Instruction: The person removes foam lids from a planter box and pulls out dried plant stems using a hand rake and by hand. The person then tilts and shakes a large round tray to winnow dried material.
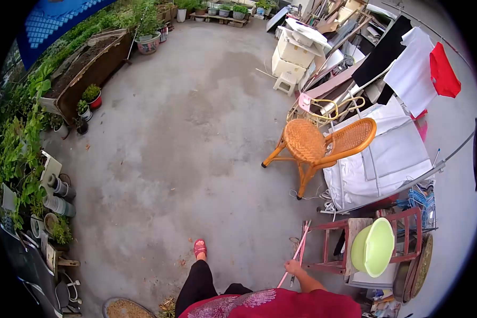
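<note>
Stick [301, 245] slants near the bowl [373, 247], the right hand [293, 267] clasping it partway along (for balance, I'd guess); the left hand is out of sight, so its state I can't tell.

The person is wearing a deep red top [312, 304], its cloth spreading behind the grip of the right hand [293, 266]. A pale, speckled pattern [249, 302] is running across the cloth to the left of the grip. The forearm [308, 282] is showing bare between the grip and the red fabric. Also left of the grip, plain black trousers [196, 285] are ending above a bare ankle [201, 256], and farther forward a pinkish-red sandal [200, 246] is showing.
</note>
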`<state>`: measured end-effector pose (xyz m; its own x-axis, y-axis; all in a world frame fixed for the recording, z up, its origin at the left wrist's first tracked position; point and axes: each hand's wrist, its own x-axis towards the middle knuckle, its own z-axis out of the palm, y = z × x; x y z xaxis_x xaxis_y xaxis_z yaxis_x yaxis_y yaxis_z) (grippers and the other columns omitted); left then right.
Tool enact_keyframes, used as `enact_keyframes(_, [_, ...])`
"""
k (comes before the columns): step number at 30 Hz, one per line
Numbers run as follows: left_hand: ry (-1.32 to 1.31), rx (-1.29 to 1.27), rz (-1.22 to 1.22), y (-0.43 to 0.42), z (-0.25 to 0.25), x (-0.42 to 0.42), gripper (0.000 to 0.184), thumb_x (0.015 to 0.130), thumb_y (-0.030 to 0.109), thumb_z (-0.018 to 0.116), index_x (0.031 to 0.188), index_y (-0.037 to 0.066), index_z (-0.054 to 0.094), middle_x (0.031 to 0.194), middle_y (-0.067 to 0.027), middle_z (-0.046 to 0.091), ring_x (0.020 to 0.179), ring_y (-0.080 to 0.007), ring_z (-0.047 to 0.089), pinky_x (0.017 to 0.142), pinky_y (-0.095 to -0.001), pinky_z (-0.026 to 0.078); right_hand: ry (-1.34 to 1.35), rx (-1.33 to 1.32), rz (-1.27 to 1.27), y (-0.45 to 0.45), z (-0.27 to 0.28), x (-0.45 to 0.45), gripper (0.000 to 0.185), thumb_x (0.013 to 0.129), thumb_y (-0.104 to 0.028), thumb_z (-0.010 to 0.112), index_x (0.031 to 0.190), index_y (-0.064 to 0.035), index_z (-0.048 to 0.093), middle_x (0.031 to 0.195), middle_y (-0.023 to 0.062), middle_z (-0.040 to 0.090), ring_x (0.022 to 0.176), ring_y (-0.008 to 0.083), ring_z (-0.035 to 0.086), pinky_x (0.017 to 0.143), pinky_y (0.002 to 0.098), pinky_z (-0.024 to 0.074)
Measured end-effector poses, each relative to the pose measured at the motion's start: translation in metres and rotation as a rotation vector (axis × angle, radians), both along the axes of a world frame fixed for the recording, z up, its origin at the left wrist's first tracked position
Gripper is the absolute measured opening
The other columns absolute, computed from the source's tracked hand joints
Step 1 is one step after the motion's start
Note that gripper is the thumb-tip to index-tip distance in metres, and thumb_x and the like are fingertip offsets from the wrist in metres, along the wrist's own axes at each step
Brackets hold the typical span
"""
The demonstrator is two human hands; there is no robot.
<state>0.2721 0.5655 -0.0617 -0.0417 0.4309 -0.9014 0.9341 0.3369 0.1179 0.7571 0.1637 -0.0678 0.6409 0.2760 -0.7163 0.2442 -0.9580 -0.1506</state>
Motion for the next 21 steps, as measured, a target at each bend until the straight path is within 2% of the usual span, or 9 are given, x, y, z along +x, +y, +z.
enact_keyframes(2, [0.032,-0.012,-0.037,0.044,0.006,0.019,0.036,0.079,0.025,0.053,0.097,-0.006,0.054,0.074,-0.0156,0.061,0.062,-0.0208,0.059,0.058,-0.0315,0.048,-0.104,-0.048,0.073,-0.003,-0.008,0.007,0.034,0.075,-0.032,0.050,0.091,-0.0049,0.062,0.082,0.0144,0.063,0.079,0.0269,0.061,0.072,0.0342,0.0478])
enact_keyframes(5, [0.060,-0.017,-0.104,0.120,0.010,0.048,0.035,0.078,0.024,0.054,0.096,-0.006,0.054,0.074,-0.0158,0.061,0.062,-0.0212,0.060,0.058,-0.0318,0.048,0.094,0.039,-0.055,0.017,0.015,0.028,0.033,0.074,-0.032,0.054,0.088,-0.0044,0.062,0.074,0.0125,0.063,0.070,0.0249,0.062,0.066,0.0331,0.0490])
enact_keyframes(8, [0.001,0.054,-0.140,0.200,-0.005,0.088,0.035,0.078,0.024,0.054,0.096,-0.006,0.055,0.073,-0.0160,0.061,0.062,-0.0216,0.060,0.058,-0.0322,0.048,0.180,-0.023,-0.393,0.030,0.018,0.043,0.031,0.073,-0.028,0.056,0.090,-0.0029,0.062,0.075,0.0117,0.064,0.065,0.0237,0.063,0.064,0.0332,0.0497])
enact_keyframes(10, [-0.123,0.163,-0.128,0.255,-0.021,0.142,0.035,0.077,0.023,0.054,0.095,-0.006,0.055,0.073,-0.0161,0.061,0.061,-0.0219,0.060,0.057,-0.0324,0.048,0.168,-0.203,0.239,0.047,0.046,0.059,0.028,0.072,-0.023,0.058,0.087,-0.0003,0.062,0.078,0.0113,0.064,0.070,0.0247,0.063,0.065,0.0341,0.0500])
enact_keyframes(11, [-0.184,0.271,-0.132,0.272,-0.008,0.193,0.034,0.077,0.024,0.053,0.095,-0.006,0.055,0.074,-0.0154,0.062,0.061,-0.0207,0.060,0.057,-0.0313,0.048,0.194,-0.258,0.357,0.046,0.046,0.067,0.027,0.073,-0.022,0.057,0.088,-0.0006,0.062,0.082,0.0112,0.063,0.074,0.0250,0.062,0.066,0.0344,0.0497])
enact_keyframes(12, [-0.340,0.318,-0.101,0.298,-0.035,0.219,0.036,0.078,0.025,0.053,0.096,-0.006,0.056,0.074,-0.0155,0.062,0.060,-0.0203,0.060,0.057,-0.0304,0.048,0.229,-0.311,0.479,0.049,0.043,0.069,0.026,0.074,-0.021,0.055,0.088,-0.0010,0.062,0.087,0.0112,0.063,0.079,0.0253,0.061,0.068,0.0348,0.0494])
enact_keyframes(15, [-0.382,0.275,-0.208,0.320,0.009,0.367,0.040,0.078,0.026,0.056,0.099,-0.008,0.053,0.076,-0.0149,0.062,0.064,-0.0200,0.060,0.060,-0.0288,0.049,0.218,-0.296,-0.799,0.142,0.151,0.110,0.027,0.072,-0.023,0.058,0.089,-0.0019,0.061,0.093,0.0144,0.061,0.088,0.0279,0.059,0.071,0.0356,0.0481])
enact_keyframes(18, [-0.396,0.164,-0.228,0.318,0.018,0.451,0.041,0.078,0.028,0.056,0.097,-0.008,0.053,0.074,-0.0128,0.061,0.065,-0.0196,0.061,0.059,-0.0286,0.049,0.368,-0.381,-0.359,0.099,0.059,0.145,0.027,0.074,-0.023,0.057,0.084,0.0011,0.062,0.088,0.0179,0.062,0.080,0.0255,0.062,0.065,0.0343,0.0491])
enact_keyframes(21, [-0.288,0.070,-0.202,0.327,0.041,0.516,0.042,0.078,0.030,0.057,0.100,-0.005,0.053,0.073,-0.0103,0.061,0.064,-0.0181,0.061,0.053,-0.0279,0.047,0.573,-0.396,-0.596,0.124,0.025,0.256,0.029,0.075,-0.027,0.057,0.080,0.0007,0.063,0.076,0.0165,0.062,0.055,0.0213,0.060,0.052,0.0347,0.0491])
